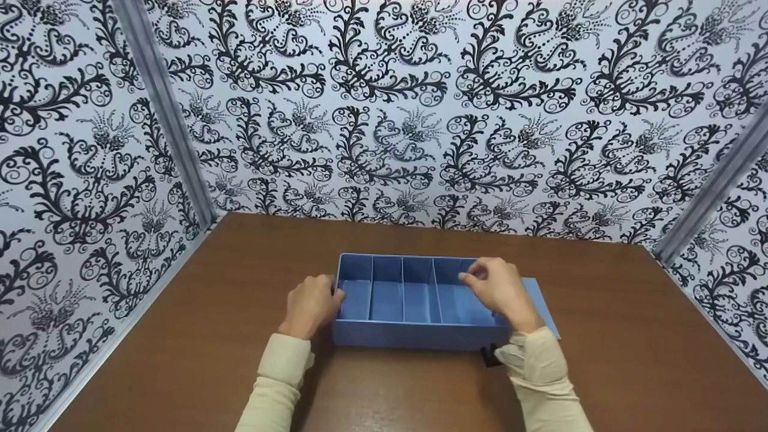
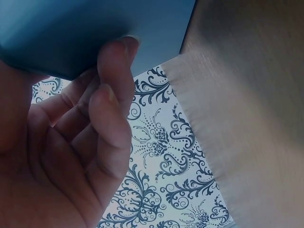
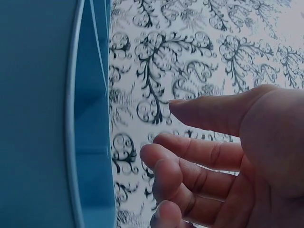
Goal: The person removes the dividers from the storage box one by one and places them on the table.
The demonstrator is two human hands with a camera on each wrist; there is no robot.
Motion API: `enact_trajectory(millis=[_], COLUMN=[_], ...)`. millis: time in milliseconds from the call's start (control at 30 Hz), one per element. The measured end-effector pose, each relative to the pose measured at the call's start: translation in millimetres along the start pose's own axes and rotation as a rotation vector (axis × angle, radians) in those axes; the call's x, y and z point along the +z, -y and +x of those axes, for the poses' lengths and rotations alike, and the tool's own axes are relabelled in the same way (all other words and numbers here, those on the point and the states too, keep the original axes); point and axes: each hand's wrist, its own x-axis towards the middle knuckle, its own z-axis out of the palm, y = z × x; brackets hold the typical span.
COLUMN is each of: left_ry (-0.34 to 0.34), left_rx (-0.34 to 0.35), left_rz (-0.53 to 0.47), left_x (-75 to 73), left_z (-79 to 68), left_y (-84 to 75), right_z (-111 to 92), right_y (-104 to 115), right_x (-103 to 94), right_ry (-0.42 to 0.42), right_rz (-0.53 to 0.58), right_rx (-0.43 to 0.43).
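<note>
A long blue divided box (image 1: 420, 335) stands on the brown table, its open compartments facing up. At its left end my left hand (image 1: 311, 305) grips the end wall, thumb at the rim. In the left wrist view, that hand's curled fingers (image 2: 114, 71) lie against the outside of the blue wall (image 2: 156, 28). Over the box's right end hovers my right hand (image 1: 499, 289), fingers loosely bent and thumb apart. The right wrist view shows nothing between that thumb and fingers (image 3: 199, 147), with the box's rim (image 3: 71, 114) a little to their left. My right forearm hides part of the box's right end.
A flat light-blue panel (image 1: 543, 307) extends beyond the box's right end; how it joins the box is hidden. Beside my right cuff shows a small black object (image 1: 490, 356). Patterned walls (image 1: 396, 120) enclose the brown table (image 1: 396, 390) at the back and sides.
</note>
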Motion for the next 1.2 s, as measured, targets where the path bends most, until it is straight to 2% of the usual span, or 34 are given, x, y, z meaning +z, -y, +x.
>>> enact_trajectory(millis=[267,533,700,933,1200], left_ry=[-0.002,0.003,0.003,0.018,0.006], left_rx=[0.009,-0.007,-0.003,-0.011,-0.002], left_rz=[-0.006,-0.024,-0.023,-0.024,-0.01], left_x=[0.4,0.2,-0.4,-0.1,0.5], left_z=[-0.9,-2.4,-2.4,-0.6,0.3], left_y=[-0.1,3.2,2.7,0.4,-0.7], right_z=[1.1,3.4,4.6,5.0,4.1], right_y=[10.4,17.3,16.9,15.3,13.0], right_x=[24.1,41.4,46.3,49.9,54.3], right_ry=[0.063,0.129,0.119,0.151,0.166], right_rz=[0.025,-0.018,-0.034,-0.043,-0.056], right_rx=[0.026,0.031,0.04,0.062,0.072])
